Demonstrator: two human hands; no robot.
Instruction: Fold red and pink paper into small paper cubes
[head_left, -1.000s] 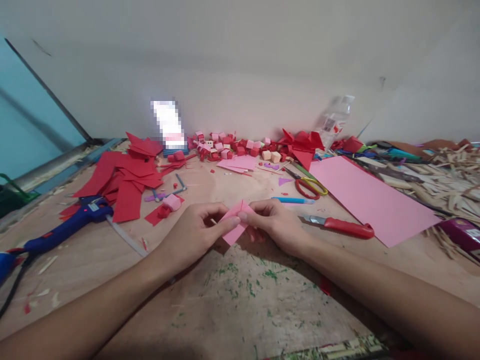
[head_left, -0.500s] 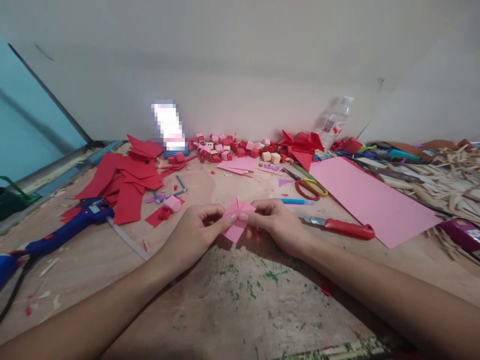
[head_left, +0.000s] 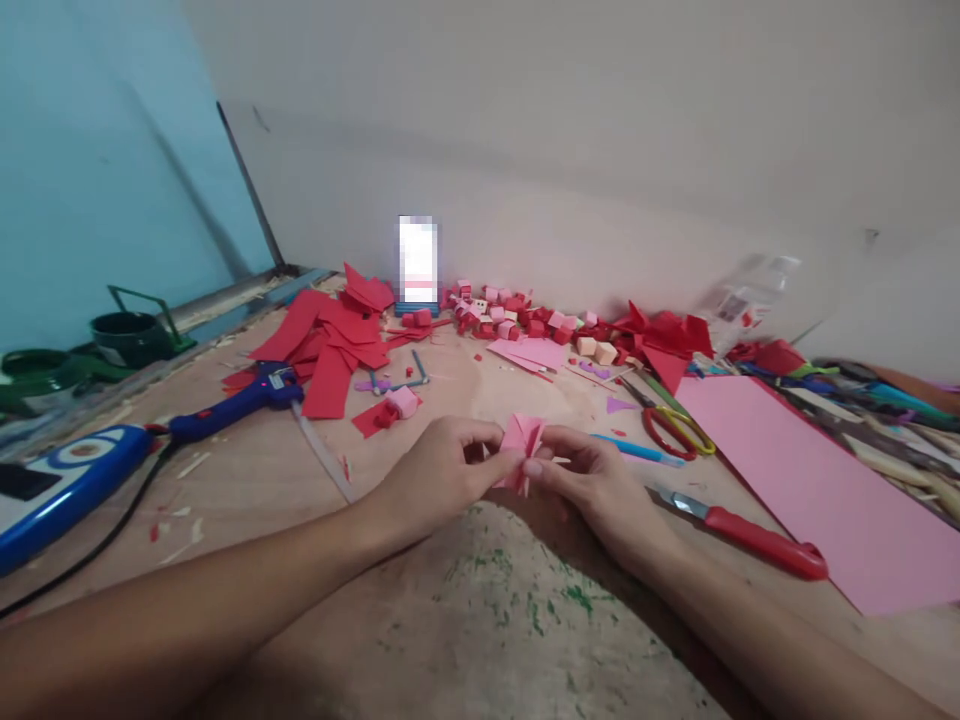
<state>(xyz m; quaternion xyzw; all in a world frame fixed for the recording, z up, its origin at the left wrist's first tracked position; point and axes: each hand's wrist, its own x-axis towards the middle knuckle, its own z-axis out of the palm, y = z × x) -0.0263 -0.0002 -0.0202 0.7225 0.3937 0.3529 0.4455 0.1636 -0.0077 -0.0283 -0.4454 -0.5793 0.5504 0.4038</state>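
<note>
A small folded piece of pink paper (head_left: 521, 440) is held above the table in both hands. My left hand (head_left: 454, 465) pinches its left side between thumb and fingers. On the right side, my right hand (head_left: 589, 475) grips it the same way, with the two thumbs close together at the paper's lower part. The folds stand partly raised. A blue pen (head_left: 637, 450) lies just beyond my right hand, and a red-handled knife (head_left: 765, 540) rests to its right.
Red paper strips (head_left: 326, 385) and a blue glue gun (head_left: 232, 408) lie left. Small pink and red cubes (head_left: 510, 315) line the wall beside a lit phone (head_left: 418, 260). Scissors (head_left: 679, 430), a large pink sheet (head_left: 825, 490) and a tilted bottle (head_left: 754, 300) are right.
The pink paper has gone from a flat diamond to a narrower shape with raised folds. The camera view has turned left, so the table's things appear further right.
</note>
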